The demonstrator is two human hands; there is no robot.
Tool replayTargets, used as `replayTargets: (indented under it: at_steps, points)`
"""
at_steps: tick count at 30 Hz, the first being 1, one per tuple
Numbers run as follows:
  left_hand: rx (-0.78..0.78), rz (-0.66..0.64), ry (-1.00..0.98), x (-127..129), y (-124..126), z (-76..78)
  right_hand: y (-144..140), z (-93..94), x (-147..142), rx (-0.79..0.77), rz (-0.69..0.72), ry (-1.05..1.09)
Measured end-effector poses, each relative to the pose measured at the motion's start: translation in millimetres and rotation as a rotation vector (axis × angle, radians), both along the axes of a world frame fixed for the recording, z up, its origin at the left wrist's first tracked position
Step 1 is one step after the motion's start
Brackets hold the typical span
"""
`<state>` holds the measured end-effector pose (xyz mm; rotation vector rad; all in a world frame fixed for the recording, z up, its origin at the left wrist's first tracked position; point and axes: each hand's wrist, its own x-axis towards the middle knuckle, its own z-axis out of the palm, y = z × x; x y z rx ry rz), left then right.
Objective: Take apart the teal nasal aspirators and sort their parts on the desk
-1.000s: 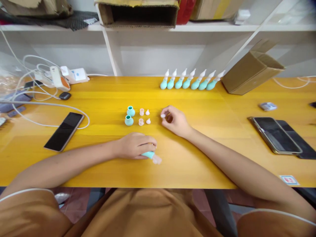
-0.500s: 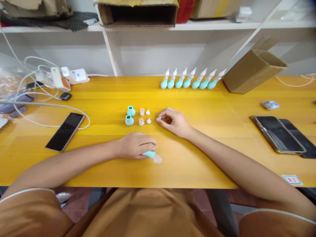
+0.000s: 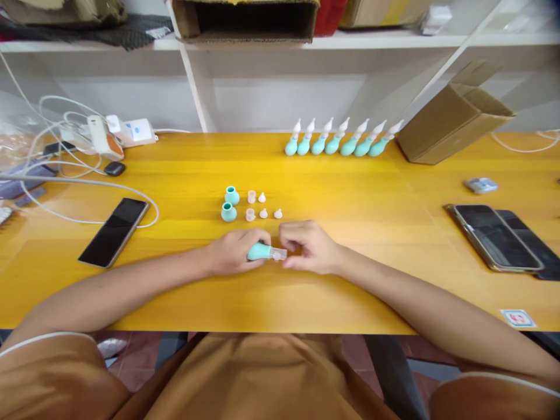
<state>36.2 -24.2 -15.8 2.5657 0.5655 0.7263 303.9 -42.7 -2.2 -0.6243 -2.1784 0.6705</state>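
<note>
My left hand is closed around the teal squeeze bulb of a nasal aspirator, held sideways. Its clear collar points right, without a tip on it. My right hand is beside the collar's end, thumb and fingers apart with nothing between them. Just beyond the hands, a small pale pink tip lies on the table, right of two similar tips. To their left are two clear pinkish collars and two open teal bulbs.
Several assembled nasal aspirators stand in a row at the back, beside an open cardboard box. A phone, cables and chargers lie left. Two more phones are at right. A shelf runs above.
My right hand has let go of the small pink tip on the table and come nearer to me, beside the collar. My left hand has lifted the aspirator slightly away from me and levelled it.
</note>
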Motion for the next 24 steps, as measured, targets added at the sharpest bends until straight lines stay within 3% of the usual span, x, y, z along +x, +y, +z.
replayTargets:
  at_steps: [6, 10, 13, 16, 18, 20, 22, 24]
  points:
    - [0.087, -0.074, -0.063, -0.3, 2.7, -5.3, -16.7, -5.5, -19.6, 0.055, -0.017, -0.052]
    - [0.053, -0.196, -0.047, -1.7, 0.8, -3.2, -13.2, -6.9, -15.6, 0.032, 0.137, -0.016]
    - [-0.059, -0.249, -0.001, -1.6, -1.5, -1.5, -13.2, -6.2, -16.2, -0.04, 0.263, 0.065]
    - [-0.154, -0.309, -0.031, -0.7, -0.7, -0.1, -15.2, -2.5, -19.9, -0.232, 0.317, 0.206]
    - [-0.172, -0.351, -0.077, 0.1, 1.5, 1.2, -12.6, 1.7, -18.1, -0.33, 0.259, 0.345]
    - [-0.158, -0.344, -0.139, 1.1, 3.7, 2.7, -3.3, 6.7, -8.4, -0.28, 0.097, 0.413]
    - [-0.132, -0.309, -0.184, 2.3, 5.1, 3.6, 12.0, 11.3, 9.7, -0.114, -0.088, 0.29]
    - [-0.108, -0.301, -0.187, 3.1, 5.5, 3.0, 29.3, 14.6, 31.5, 0.038, -0.215, -0.022]
